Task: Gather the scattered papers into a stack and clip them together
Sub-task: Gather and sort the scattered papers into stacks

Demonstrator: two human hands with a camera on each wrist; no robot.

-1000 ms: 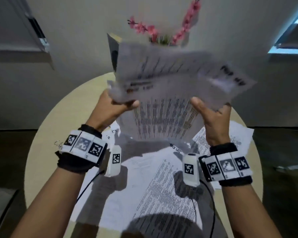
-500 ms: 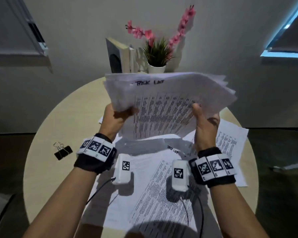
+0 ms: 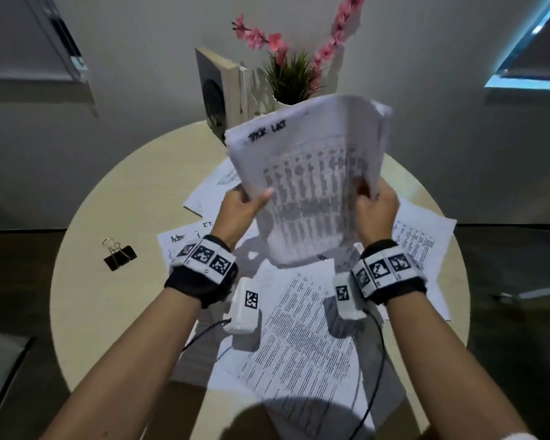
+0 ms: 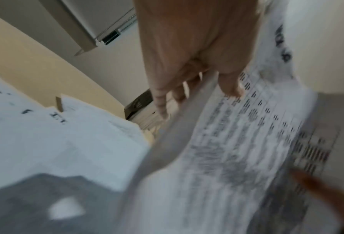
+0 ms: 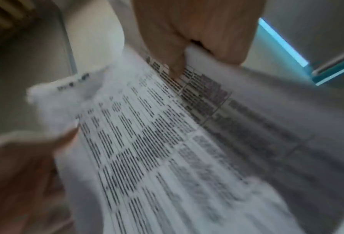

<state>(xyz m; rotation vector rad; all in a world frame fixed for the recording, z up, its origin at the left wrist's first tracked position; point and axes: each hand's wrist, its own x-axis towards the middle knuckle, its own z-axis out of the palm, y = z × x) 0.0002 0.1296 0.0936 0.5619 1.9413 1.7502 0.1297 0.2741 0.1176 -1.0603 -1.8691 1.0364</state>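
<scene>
A bundle of printed papers (image 3: 311, 185) stands upright above the round table, its top sheet headed in handwriting. My left hand (image 3: 245, 204) grips its left edge, thumb in front, and my right hand (image 3: 373, 204) grips the right edge. The left wrist view shows my left hand (image 4: 195, 76) pinching the papers (image 4: 237, 142). In the right wrist view, blurred, my right hand (image 5: 197, 52) pinches the papers (image 5: 167, 142). More loose sheets (image 3: 299, 328) lie spread on the table under my wrists. A black binder clip (image 3: 119, 255) lies to the left.
The round beige table (image 3: 108, 312) carries an upright book (image 3: 218, 93) and a potted plant with pink flowers (image 3: 291, 74) at its far edge against the wall. Dark floor surrounds the table. Cables hang from my wrist cameras over the sheets.
The held bundle has turned from wide and fanned out to upright and narrower, its edges drawn closer together. Both hands have come nearer each other and keep their grip.
</scene>
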